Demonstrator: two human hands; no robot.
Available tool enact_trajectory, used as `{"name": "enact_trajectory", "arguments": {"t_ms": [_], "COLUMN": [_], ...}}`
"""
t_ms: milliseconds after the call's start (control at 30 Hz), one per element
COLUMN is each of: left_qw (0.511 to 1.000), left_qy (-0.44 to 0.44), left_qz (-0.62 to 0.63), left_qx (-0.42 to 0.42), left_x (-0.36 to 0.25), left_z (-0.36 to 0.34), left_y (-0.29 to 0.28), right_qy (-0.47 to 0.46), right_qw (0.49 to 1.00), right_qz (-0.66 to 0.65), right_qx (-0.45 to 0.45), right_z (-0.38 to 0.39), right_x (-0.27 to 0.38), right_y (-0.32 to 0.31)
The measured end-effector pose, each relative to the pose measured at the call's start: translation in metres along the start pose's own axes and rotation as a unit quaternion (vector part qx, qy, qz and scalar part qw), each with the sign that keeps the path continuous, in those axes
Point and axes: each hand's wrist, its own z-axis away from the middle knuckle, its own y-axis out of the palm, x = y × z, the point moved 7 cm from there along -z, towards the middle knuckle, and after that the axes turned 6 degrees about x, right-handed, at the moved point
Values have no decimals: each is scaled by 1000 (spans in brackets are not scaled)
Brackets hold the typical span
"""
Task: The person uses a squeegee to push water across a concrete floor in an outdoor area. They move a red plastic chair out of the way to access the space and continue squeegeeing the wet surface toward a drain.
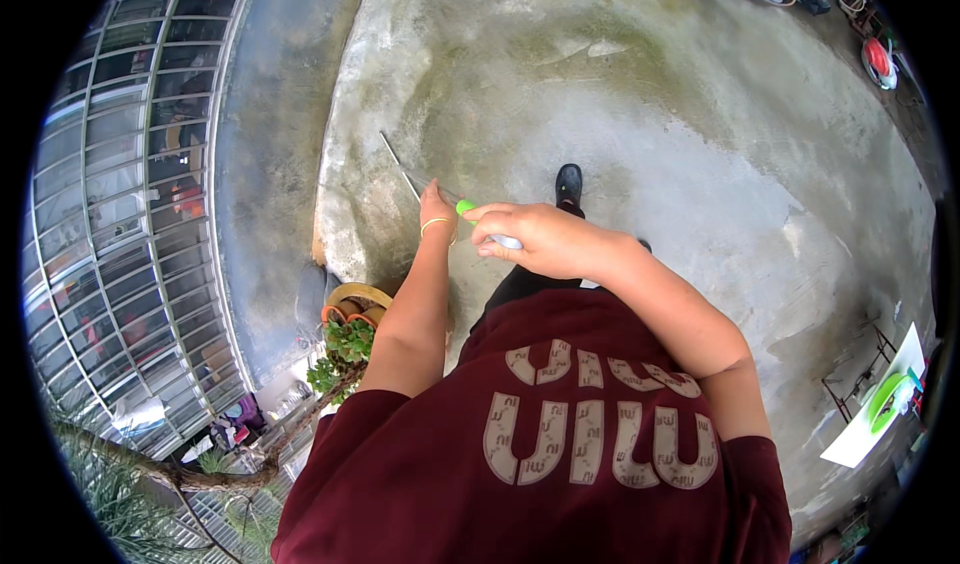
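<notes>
Right fingers (490, 221) grip a green-white handle (465, 207); left fingers (433, 192) apparently clasp a metal rod (400, 166)

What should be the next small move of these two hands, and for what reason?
Perhaps steady the thin metal rod with the left hand before moving the green-and-white handle: the right hand is closed around that handle, the left hand is at the rod's near end, and no hand is at its far end.

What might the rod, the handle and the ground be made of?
Rod: probably smooth metal, from its silvery look.
Handle: likely smooth plastic, given its bright green and white colours.
Ground: seemingly concrete, mostly matt, from its blotchy grey surface.
</notes>
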Motion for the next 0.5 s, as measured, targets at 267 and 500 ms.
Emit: {"name": "enact_trajectory", "arguments": {"t_ms": [267,500], "left_qw": [987,974], "left_qy": [63,207], "left_qz": [134,24], "left_qx": [64,91], "left_x": [-39,-273], "left_z": [-78,-29], "left_y": [0,-29], "right_qy": [44,92], "right_qw": [999,973], "right_qz": [27,3], "right_qx": [-14,-213], "right_z": [-41,48], "right_x": [17,57], "right_y": [-70,-142]}}
